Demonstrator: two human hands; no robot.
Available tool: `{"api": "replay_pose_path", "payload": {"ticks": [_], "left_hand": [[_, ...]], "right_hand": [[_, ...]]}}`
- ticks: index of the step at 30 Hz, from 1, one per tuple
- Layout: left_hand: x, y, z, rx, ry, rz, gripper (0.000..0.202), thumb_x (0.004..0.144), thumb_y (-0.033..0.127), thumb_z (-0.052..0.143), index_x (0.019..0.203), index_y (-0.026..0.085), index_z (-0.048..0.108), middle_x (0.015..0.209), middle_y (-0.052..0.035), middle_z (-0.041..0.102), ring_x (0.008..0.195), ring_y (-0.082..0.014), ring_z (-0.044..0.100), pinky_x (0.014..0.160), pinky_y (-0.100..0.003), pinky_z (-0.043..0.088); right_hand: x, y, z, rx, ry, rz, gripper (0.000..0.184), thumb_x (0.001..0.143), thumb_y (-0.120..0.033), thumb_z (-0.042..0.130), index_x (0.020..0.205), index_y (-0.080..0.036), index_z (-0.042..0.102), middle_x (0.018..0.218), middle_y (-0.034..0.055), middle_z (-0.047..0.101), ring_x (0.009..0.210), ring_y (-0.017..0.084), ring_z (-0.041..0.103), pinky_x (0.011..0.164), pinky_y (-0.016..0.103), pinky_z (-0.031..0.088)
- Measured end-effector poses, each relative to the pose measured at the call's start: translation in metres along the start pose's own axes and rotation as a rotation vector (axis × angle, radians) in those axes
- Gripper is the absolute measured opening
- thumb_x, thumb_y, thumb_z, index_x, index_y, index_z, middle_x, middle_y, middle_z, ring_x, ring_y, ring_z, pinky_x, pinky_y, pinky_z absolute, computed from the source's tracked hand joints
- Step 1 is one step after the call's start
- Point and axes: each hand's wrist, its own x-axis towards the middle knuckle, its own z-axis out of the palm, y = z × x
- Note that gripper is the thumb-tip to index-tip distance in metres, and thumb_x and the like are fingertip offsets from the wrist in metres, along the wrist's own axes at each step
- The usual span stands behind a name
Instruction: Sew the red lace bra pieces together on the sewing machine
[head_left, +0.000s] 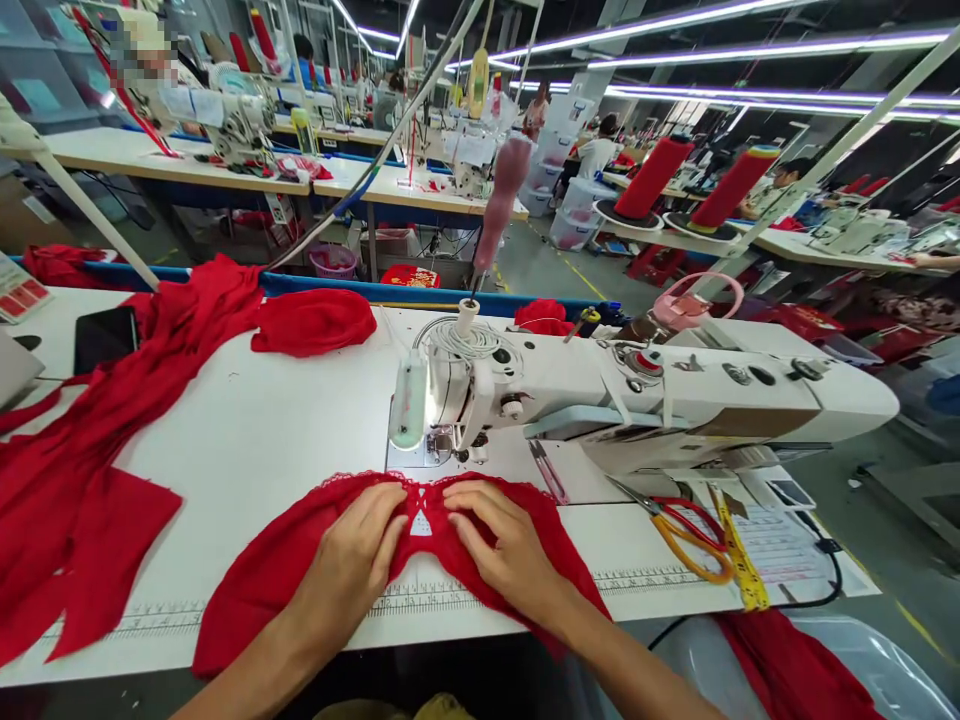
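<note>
Touching long red lace-edged cloth (279,555), stretched sideways across lower middle, with loosely open left hand (354,555) and right hand (506,550), equally near

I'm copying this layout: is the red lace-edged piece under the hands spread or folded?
Spread: the red piece fans out sideways on the table, the left hand and right hand resting on it.

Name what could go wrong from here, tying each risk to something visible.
The left hand and right hand rest on the red garment, just in front of the sewing machine; straying closer while it runs could injure them.
The garment slightly overhangs the front edge of the table, so it might slip.
Scissors lie to the right; a careless reach might nick skin.
</note>
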Motion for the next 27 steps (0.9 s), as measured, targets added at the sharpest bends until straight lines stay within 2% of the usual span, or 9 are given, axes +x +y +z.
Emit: {"api": "replay_pose_path", "payload": {"ticks": [3, 5, 9, 14, 20, 27], "left_hand": [[0.001, -0.001, 0.009, 0.062, 0.01, 0.021, 0.032, 0.102, 0.034, 0.042, 0.125, 0.021, 0.059, 0.127, -0.0104, 0.066, 0.121, -0.0257, 0.061, 0.104, -0.041, 0.05], [-0.001, -0.01, 0.012, 0.158, -0.017, 0.034, 0.042, 0.1, 0.043, 0.046, 0.135, 0.022, 0.053, 0.139, -0.0112, 0.06, 0.131, -0.0302, 0.053, 0.108, -0.047, 0.046], [-0.007, -0.03, 0.009, 0.263, -0.104, 0.025, 0.065, 0.096, 0.056, 0.051, 0.152, 0.028, 0.034, 0.153, -0.0081, 0.047, 0.14, -0.0296, 0.044, 0.11, -0.048, 0.042], [-0.008, -0.034, 0.003, 0.3, -0.16, 0.041, 0.073, 0.095, 0.058, 0.05, 0.157, 0.032, 0.022, 0.156, -0.0051, 0.042, 0.141, -0.0292, 0.042, 0.11, -0.047, 0.043], [-0.005, -0.033, -0.003, 0.302, -0.173, 0.088, 0.074, 0.095, 0.057, 0.05, 0.158, 0.033, 0.019, 0.156, -0.0055, 0.042, 0.139, -0.029, 0.044, 0.109, -0.044, 0.044], [-0.004, -0.034, -0.007, 0.289, -0.198, 0.127, 0.069, 0.097, 0.055, 0.049, 0.157, 0.034, 0.024, 0.158, -0.0049, 0.039, 0.141, -0.0304, 0.041, 0.109, -0.046, 0.044]], "right_hand": [[0.005, -0.002, 0.015, -0.019, 0.018, -0.009, 0.015, 0.095, -0.018, 0.057, 0.108, -0.023, 0.061, 0.106, 0.0065, 0.069, 0.104, 0.021, 0.065, 0.093, 0.037, 0.056], [0.006, 0.004, 0.021, -0.085, -0.033, -0.013, 0.026, 0.09, -0.025, 0.067, 0.115, -0.022, 0.059, 0.114, 0.0087, 0.068, 0.111, 0.025, 0.062, 0.098, 0.043, 0.054], [0.003, 0.015, 0.019, -0.158, -0.111, 0.032, 0.048, 0.084, -0.033, 0.076, 0.125, -0.021, 0.053, 0.126, 0.0116, 0.063, 0.12, 0.029, 0.057, 0.103, 0.048, 0.051], [0.003, 0.013, 0.016, -0.161, -0.139, 0.066, 0.052, 0.082, -0.032, 0.077, 0.126, -0.021, 0.052, 0.126, 0.011, 0.062, 0.118, 0.028, 0.057, 0.102, 0.046, 0.051], [0.005, 0.012, 0.016, -0.165, -0.145, 0.083, 0.049, 0.083, -0.034, 0.076, 0.124, -0.022, 0.053, 0.125, 0.0098, 0.062, 0.117, 0.028, 0.058, 0.1, 0.046, 0.052], [0.003, 0.016, 0.016, -0.14, -0.154, 0.071, 0.047, 0.083, -0.035, 0.076, 0.122, -0.022, 0.053, 0.126, 0.0112, 0.061, 0.118, 0.03, 0.056, 0.101, 0.049, 0.05]]}}
